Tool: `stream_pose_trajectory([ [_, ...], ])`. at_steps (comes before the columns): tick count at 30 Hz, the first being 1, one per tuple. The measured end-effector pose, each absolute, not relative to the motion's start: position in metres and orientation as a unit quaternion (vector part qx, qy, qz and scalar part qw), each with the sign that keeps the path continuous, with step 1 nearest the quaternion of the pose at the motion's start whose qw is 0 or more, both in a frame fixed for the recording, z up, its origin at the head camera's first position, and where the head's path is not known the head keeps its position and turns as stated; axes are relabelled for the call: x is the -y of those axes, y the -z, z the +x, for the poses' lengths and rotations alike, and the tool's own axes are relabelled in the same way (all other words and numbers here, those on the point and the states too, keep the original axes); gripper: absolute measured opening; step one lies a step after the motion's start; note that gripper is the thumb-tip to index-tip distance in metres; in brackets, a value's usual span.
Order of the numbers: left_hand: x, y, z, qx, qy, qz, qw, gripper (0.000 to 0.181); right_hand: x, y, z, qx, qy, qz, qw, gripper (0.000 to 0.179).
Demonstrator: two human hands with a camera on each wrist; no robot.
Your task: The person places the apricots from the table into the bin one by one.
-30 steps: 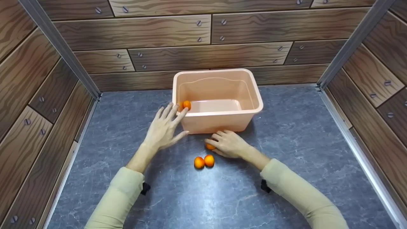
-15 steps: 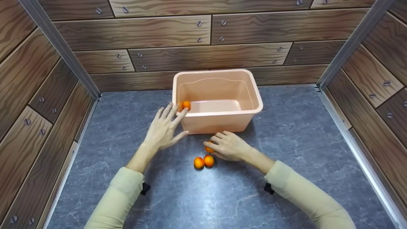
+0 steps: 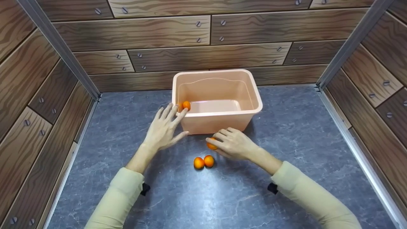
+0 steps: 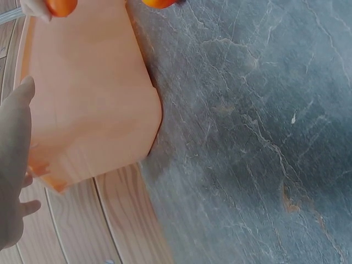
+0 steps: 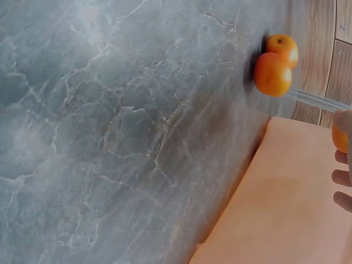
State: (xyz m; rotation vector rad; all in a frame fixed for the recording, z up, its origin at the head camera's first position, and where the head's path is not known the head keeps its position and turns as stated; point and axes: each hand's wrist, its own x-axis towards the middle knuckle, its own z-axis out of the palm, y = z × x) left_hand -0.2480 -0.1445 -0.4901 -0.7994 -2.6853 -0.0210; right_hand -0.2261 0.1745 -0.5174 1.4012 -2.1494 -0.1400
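Observation:
My right hand [image 3: 235,143] pinches a tangerine [image 3: 211,144] between thumb and fingers, just in front of the peach-coloured plastic bin [image 3: 219,122]. In the right wrist view that tangerine [image 5: 340,138] shows at the edge, against the bin's wall. Two more tangerines [image 3: 203,162] lie side by side on the grey marbled surface, nearer to me. My left hand [image 3: 160,130] is spread with straight fingers, its fingertips at the bin's front left corner. Inside the bin, a tangerine [image 3: 186,105] sits by the left wall, partly covered by those fingers.
Wood-patterned panels [image 3: 171,57] close off the back and both sides, with metal strips [image 3: 359,152] along the side edges. The bin stands close to the back panel. Marbled surface [image 3: 286,127] extends on both sides of it.
My right hand has lifted the tangerine it reached for and drawn slightly to the right with it. The left hand, the bin and the two loose tangerines have stayed put.

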Motion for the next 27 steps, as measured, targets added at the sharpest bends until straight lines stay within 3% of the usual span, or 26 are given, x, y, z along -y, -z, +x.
stream_pose_trajectory([
  [27,0.146,0.49,-0.248,0.946,0.0,-0.281,0.162,0.083,-0.182,0.461,-0.244,0.781,0.015,0.524,0.339,0.048],
])
